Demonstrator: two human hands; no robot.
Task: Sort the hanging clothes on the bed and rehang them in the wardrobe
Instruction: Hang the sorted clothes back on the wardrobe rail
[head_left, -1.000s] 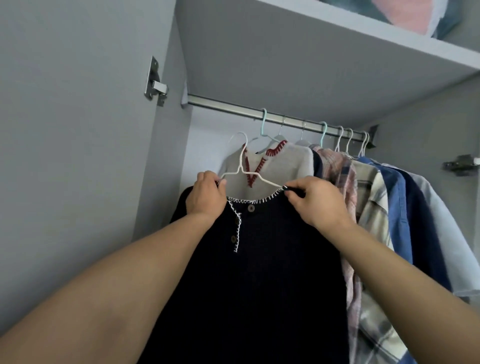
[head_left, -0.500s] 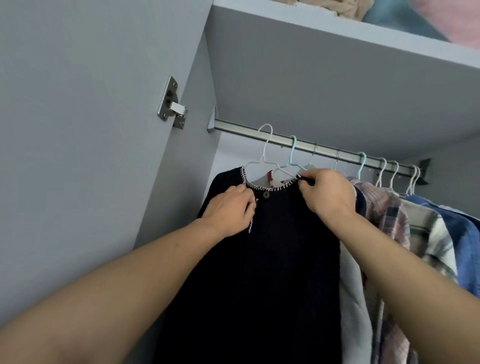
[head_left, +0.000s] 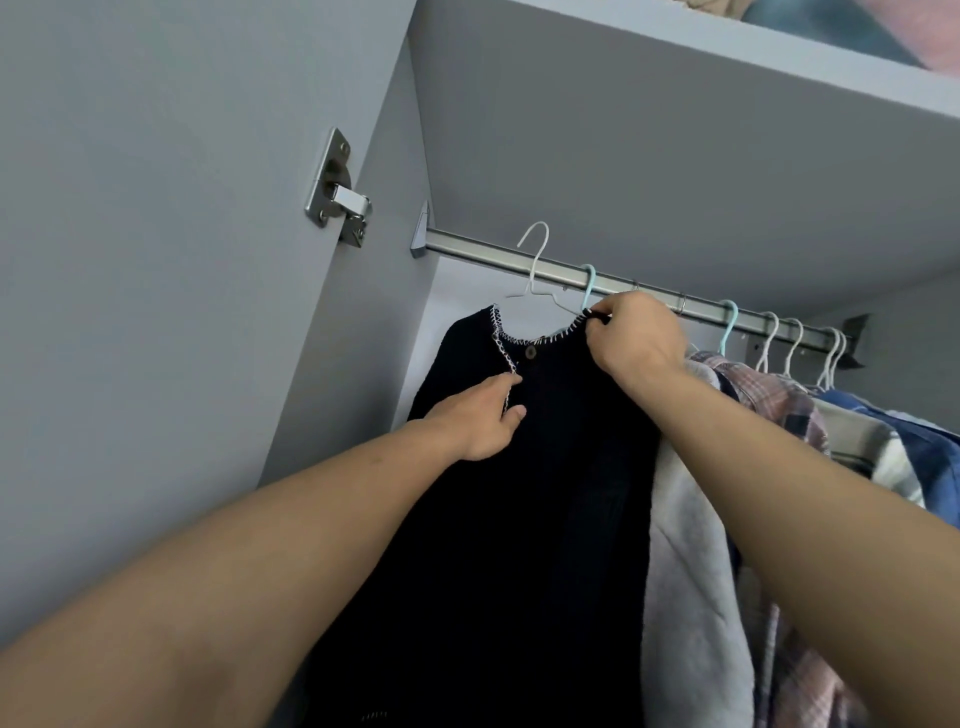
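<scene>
A black knit top with white stitched trim hangs on a white hanger whose hook sits over the metal wardrobe rail near its left end. My right hand pinches the right side of the top's neckline by the hanger's arm. My left hand grips the front placket edge just below the collar button. To the right hang a grey garment, a plaid shirt, a pale checked shirt and a blue shirt.
The open wardrobe door with its metal hinge stands on the left. A shelf runs above the rail with folded fabric on top. Several more hangers crowd the rail's right end.
The black top and its hanger were lifted and the hook now sits over the rail. My left hand slid down from the collar to the placket; the view tilted upward.
</scene>
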